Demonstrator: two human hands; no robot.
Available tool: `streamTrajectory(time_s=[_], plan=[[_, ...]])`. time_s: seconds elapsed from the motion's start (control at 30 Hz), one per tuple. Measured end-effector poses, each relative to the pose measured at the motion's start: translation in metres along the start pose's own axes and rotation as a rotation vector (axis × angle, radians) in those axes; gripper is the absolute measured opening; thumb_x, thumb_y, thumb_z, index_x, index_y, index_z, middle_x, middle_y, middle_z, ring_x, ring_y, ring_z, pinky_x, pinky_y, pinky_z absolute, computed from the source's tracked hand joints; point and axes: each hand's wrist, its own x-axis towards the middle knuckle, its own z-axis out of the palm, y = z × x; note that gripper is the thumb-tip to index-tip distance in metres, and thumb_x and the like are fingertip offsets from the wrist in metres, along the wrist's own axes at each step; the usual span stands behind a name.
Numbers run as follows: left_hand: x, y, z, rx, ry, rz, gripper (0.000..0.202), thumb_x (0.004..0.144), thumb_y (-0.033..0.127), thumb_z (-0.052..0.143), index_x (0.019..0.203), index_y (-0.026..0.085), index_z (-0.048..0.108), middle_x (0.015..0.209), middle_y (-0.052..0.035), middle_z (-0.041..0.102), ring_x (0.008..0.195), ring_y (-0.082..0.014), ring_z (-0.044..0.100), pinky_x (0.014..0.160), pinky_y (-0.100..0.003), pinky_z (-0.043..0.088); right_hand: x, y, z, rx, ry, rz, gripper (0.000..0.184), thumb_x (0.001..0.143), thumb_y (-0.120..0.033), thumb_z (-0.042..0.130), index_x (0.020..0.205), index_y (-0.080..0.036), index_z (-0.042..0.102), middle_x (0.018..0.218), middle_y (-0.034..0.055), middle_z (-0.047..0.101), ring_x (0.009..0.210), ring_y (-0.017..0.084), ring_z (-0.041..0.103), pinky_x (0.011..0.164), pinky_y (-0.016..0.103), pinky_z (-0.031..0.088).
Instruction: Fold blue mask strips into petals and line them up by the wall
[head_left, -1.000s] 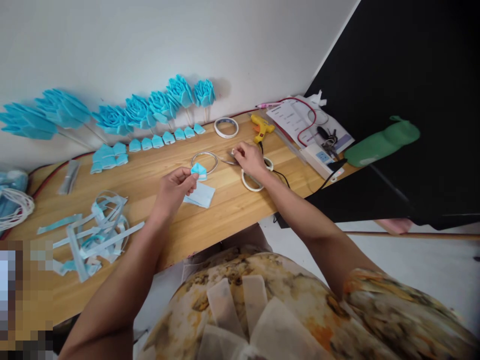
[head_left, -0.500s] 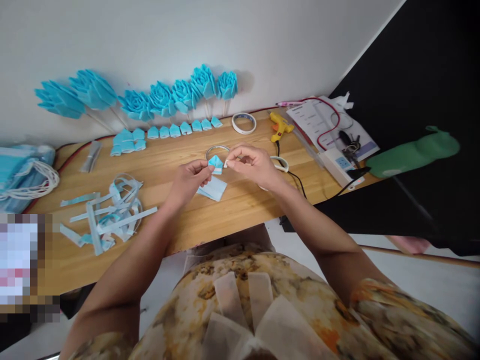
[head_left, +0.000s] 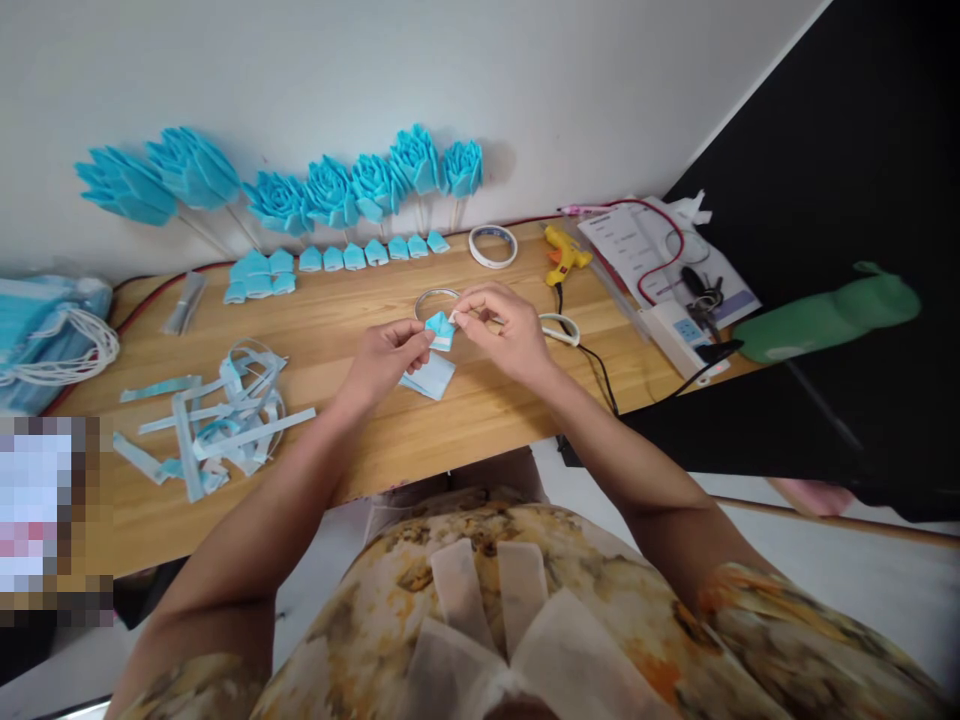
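My left hand [head_left: 386, 357] pinches a small folded blue piece [head_left: 439, 329] just above the wooden table [head_left: 337, 330]. My right hand [head_left: 504, 332] meets it from the right, fingertips pinched on a small white bit at the piece's edge. Under the hands lies a flat blue and white sheet [head_left: 427, 376]. A metal ring [head_left: 433, 299] lies just behind them, and a tape roll [head_left: 561, 328] sits by my right wrist.
Blue fabric roses on sticks [head_left: 352, 188] lean on the wall above a row of folded blue pieces [head_left: 337, 261]. Cut strips [head_left: 214, 425] pile at left, masks [head_left: 41, 335] far left. A tape roll [head_left: 493, 245], yellow glue gun [head_left: 564, 255], papers, keys and power strip [head_left: 679, 335] lie right.
My right hand left the tape roll and came to the blue piece in my left hand with a small white bit. The view shifted left and slightly down.
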Motion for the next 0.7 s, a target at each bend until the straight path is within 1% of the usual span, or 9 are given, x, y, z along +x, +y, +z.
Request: streamTrajectory(time_s=[0.13,0.2,0.43,0.57,0.7], plan=[[-0.001,0.002,0.000,-0.005,-0.011,0.004,0.029,0.077,0.042,0.074,0.063,0.018,0.064,0.056,0.0018,0.056,0.052,-0.0088,0.045,0.054,-0.024,0.037,-0.004,0.001,-0.003,-0.214,0.010,-0.154,0.017,0.099,-0.032,0.058,0.091,-0.026,0.071,0.093,0.0030,0.074,0.091,0.020,0.063,0.085,0.039,0.050],[-0.001,0.001,0.000,-0.017,-0.020,0.014,0.030,0.078,0.042,0.072,0.061,0.018,0.064,0.056,0.0013,0.057,0.052,-0.0091,0.045,0.054,-0.024,0.037,-0.005,0.003,-0.003,-0.289,0.005,-0.195,0.019,0.101,-0.032,0.056,0.094,-0.027,0.073,0.094,0.0037,0.073,0.090,0.021,0.062,0.087,0.041,0.049],[-0.002,0.000,0.001,-0.102,-0.065,0.010,0.030,0.079,0.040,0.072,0.060,0.018,0.063,0.056,0.0006,0.056,0.051,-0.0091,0.044,0.053,-0.025,0.036,-0.007,0.010,0.001,-0.402,0.011,-0.297,0.023,0.102,-0.031,0.053,0.097,-0.029,0.076,0.092,0.0043,0.070,0.089,0.022,0.058,0.080,0.040,0.047],[0.000,-0.004,0.000,-0.167,-0.085,-0.002,0.028,0.081,0.039,0.074,0.064,0.018,0.066,0.058,0.0005,0.058,0.052,-0.0085,0.045,0.053,-0.024,0.036,-0.008,0.010,0.001,-0.447,0.007,-0.334,0.023,0.102,-0.029,0.053,0.099,-0.029,0.077,0.092,0.0048,0.070,0.088,0.022,0.058,0.078,0.039,0.047],[0.002,-0.009,-0.001,-0.209,-0.093,-0.014,0.023,0.080,0.037,0.075,0.069,0.018,0.068,0.060,0.0008,0.058,0.054,-0.0090,0.047,0.054,-0.024,0.036,-0.010,0.011,0.001,-0.436,0.018,-0.369,0.022,0.102,-0.026,0.055,0.098,-0.028,0.076,0.092,0.0046,0.071,0.087,0.021,0.059,0.076,0.038,0.047]])
